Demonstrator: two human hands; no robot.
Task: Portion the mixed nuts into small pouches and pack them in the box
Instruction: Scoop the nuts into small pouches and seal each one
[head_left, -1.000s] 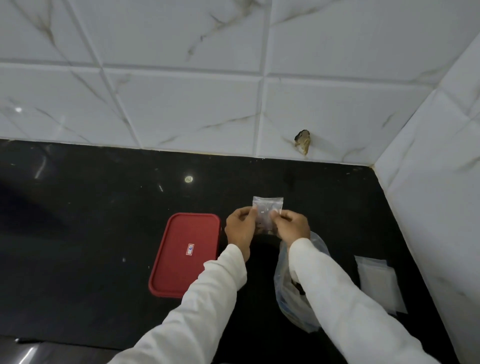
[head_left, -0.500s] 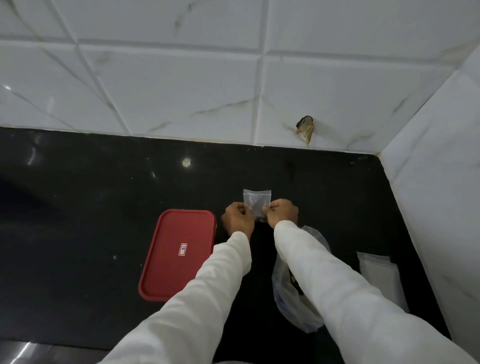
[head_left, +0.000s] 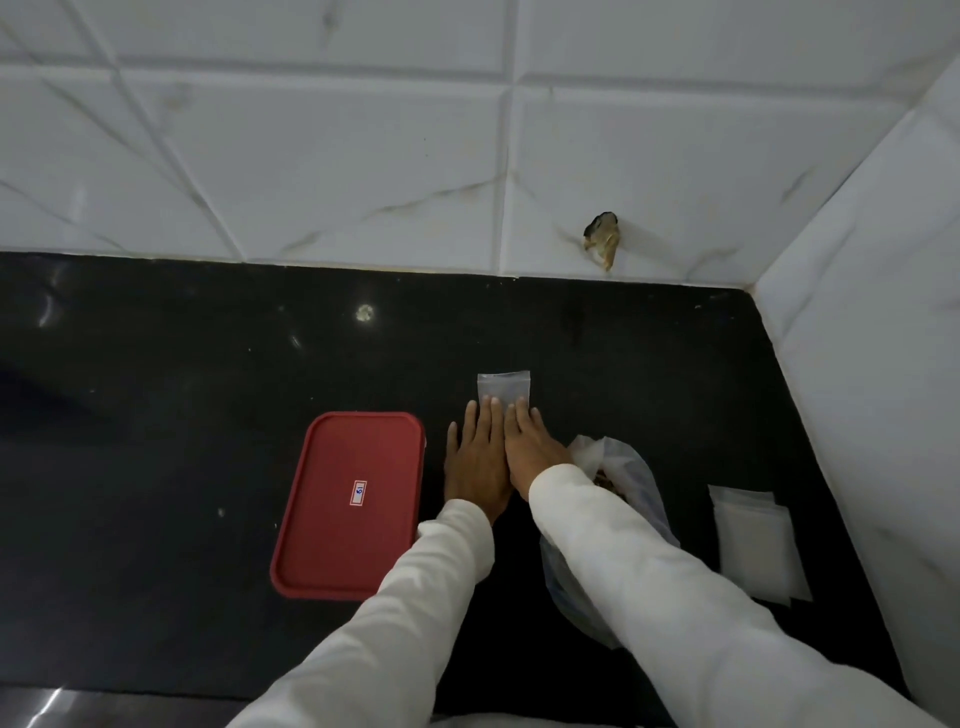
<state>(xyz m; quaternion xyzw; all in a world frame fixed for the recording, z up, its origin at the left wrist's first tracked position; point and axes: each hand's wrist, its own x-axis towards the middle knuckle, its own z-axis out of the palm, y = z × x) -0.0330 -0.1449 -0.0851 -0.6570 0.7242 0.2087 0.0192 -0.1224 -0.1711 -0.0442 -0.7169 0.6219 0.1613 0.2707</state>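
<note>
A small clear zip pouch (head_left: 503, 386) lies flat on the black counter (head_left: 156, 415). My left hand (head_left: 477, 460) and my right hand (head_left: 530, 449) lie side by side with straight fingers, their fingertips pressing on the pouch's near part. What the pouch holds is hidden under my fingers. A red-lidded box (head_left: 349, 506) sits just left of my left hand, lid on. A large clear plastic bag of nuts (head_left: 621, 499) lies under my right forearm, mostly hidden by the sleeve.
A stack of empty clear pouches (head_left: 756, 545) lies at the right near the side wall. White marble tiles form the back wall (head_left: 363, 156) and right wall (head_left: 883, 364). A chipped hole (head_left: 602, 241) marks the back tile.
Both hands held the pouch upright, pinching its top. Now the pouch lies flat on the counter and both hands have flattened out, pressing on it.
</note>
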